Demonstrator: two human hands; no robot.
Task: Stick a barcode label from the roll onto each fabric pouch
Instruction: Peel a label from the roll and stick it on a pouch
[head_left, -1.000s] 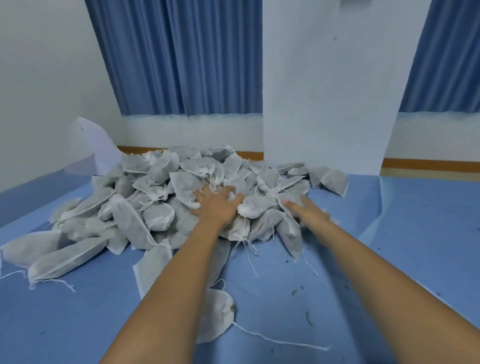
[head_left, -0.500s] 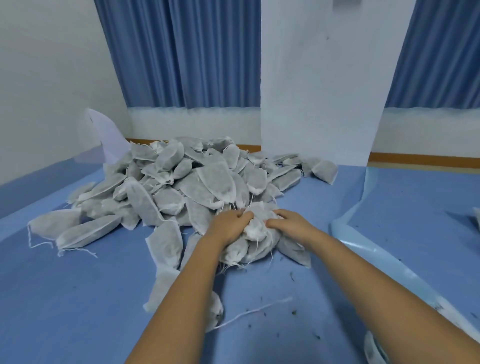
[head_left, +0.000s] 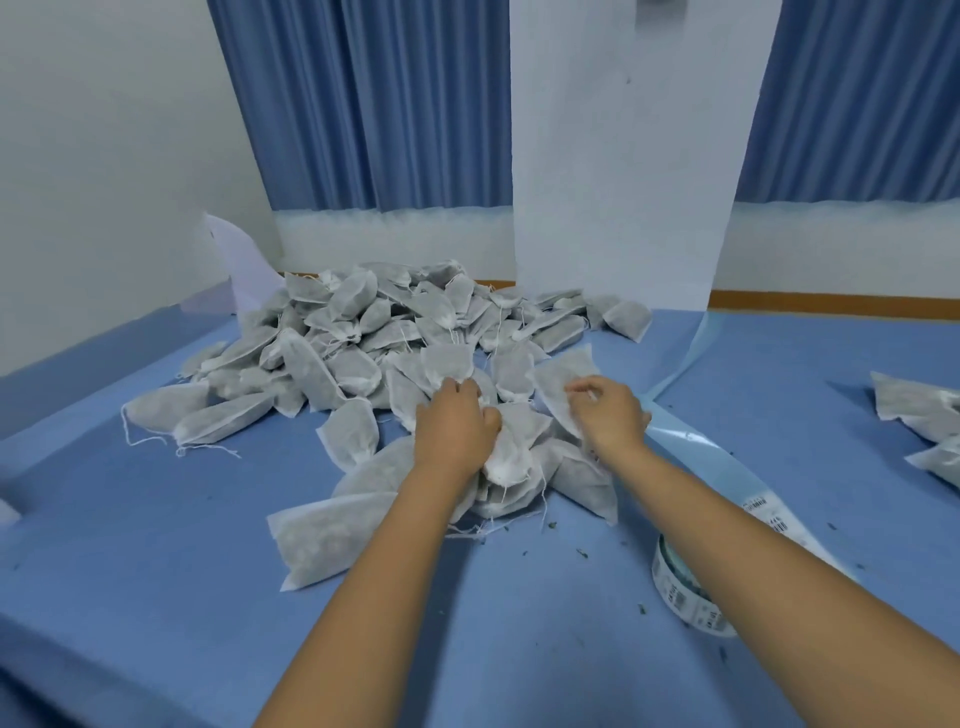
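We have raked a clump of pouches (head_left: 511, 457) toward the label roll (head_left: 680, 590), ready for labelling; our left hand (head_left: 457, 428) clutches it, while whether our curled right hand (head_left: 610, 415) holds anything is unclear.

Beyond the left hand (head_left: 457, 426), blue pleated curtains (head_left: 374, 104) are hung, with a white wall (head_left: 104, 156) further left. A white pillar (head_left: 623, 156) is seen beyond the right hand (head_left: 608, 415). Blue covering (head_left: 156, 545) is spread underneath.

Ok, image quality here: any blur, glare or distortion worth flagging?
Head view: even light, no harsh glare, only soft shadows; wide-angle bending makes the curtains lean; the pouch pile is fairly sharp, but print on the label roll is too soft to read.
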